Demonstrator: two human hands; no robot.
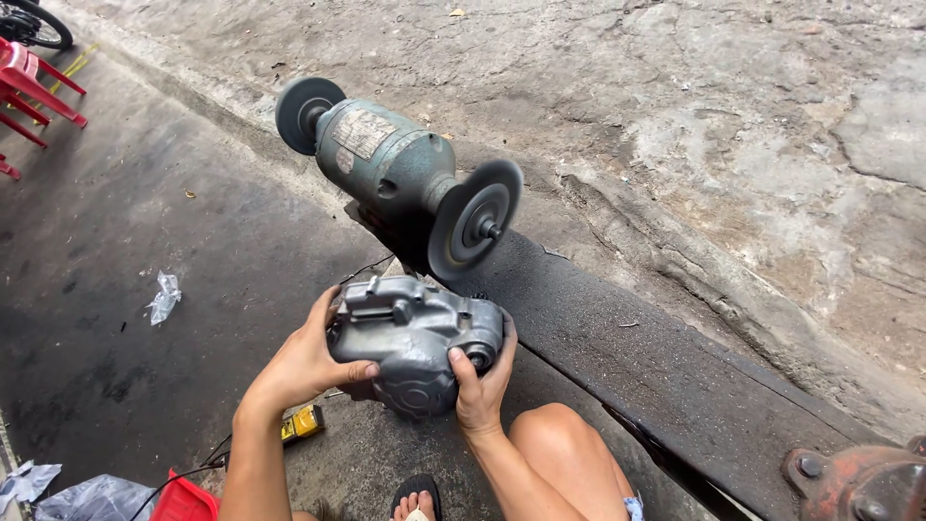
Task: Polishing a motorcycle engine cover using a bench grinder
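You held the grey metal casing (415,340) in both hands, low in the middle, just near of the bench grinder (397,174); your left hand (304,365) gripped its left side, thumb across the front; your right hand (482,384) clasped its right end, thumb beside the round opening; a yellow tool (303,424) lay on the ground below; red chairs (29,92) stood far left.

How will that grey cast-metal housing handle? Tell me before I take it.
The grey cast-metal housing looks rigid and probably heavy for its size: both the left hand and right hand support it. Its lumpy, uneven shape suggests it won't roll but may tip. The dull surface could be greasy, so possibly slippery.
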